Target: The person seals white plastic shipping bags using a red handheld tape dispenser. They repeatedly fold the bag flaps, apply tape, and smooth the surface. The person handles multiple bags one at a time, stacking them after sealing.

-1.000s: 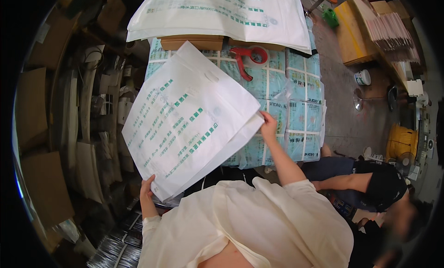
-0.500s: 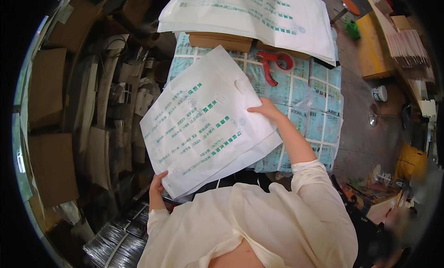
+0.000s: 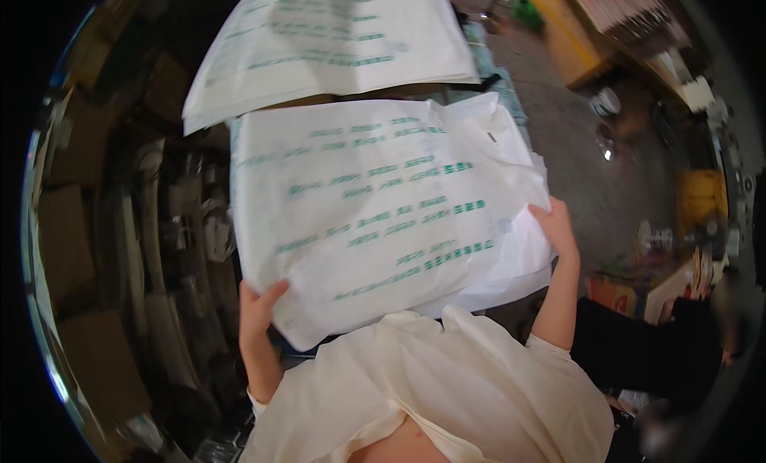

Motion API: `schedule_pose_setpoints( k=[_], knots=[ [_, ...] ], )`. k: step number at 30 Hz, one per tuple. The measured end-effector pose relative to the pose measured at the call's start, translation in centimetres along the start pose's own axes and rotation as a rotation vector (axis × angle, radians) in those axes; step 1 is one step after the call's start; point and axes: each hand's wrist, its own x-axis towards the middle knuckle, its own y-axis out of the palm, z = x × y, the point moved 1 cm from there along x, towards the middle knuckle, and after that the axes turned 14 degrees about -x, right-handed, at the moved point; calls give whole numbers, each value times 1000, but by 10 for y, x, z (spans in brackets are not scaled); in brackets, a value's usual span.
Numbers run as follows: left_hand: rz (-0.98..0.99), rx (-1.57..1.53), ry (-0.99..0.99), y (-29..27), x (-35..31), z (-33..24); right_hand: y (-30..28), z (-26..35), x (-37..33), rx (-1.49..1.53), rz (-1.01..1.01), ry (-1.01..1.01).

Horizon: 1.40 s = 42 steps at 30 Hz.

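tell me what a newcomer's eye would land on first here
Probably the big white bag with green print, filling the middle, gripped by the left hand near its lower left corner and the right hand at its right edge. Next, the pile of similar white bags just beyond it, at the top. Farther off, two bright spots: a green thing at the upper right and a yellow one near the right edge.

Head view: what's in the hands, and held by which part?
A large, white, rectangular, plastic-looking bag with green print. The left hand holds its left edge near the lower corner; the right hand holds its right edge.
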Motion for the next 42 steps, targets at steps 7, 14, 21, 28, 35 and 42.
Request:
schedule_pose_setpoints(
  k=[7, 14, 21, 28, 35, 42],
  knots=[
    [193, 50, -93, 222, 71, 125, -46, 71, -46, -906, -181, 164],
    [58, -324, -361, 248, 74, 191, 2, 51, -59, -602, 122, 90],
    [302, -76, -569, 154, 126, 144, -88, -181, -12, 499, 8, 312],
    [-6, 829, 450, 197, 129, 192, 23, -294, -1, 899, 245, 663],
    [898, 1273, 837, 372, 74, 208, 23, -315, -12, 895, 194, 667],
    [978, 1223, 639, 416, 128, 246, -10, -332, -27, 822, 326, 599]
  ],
)
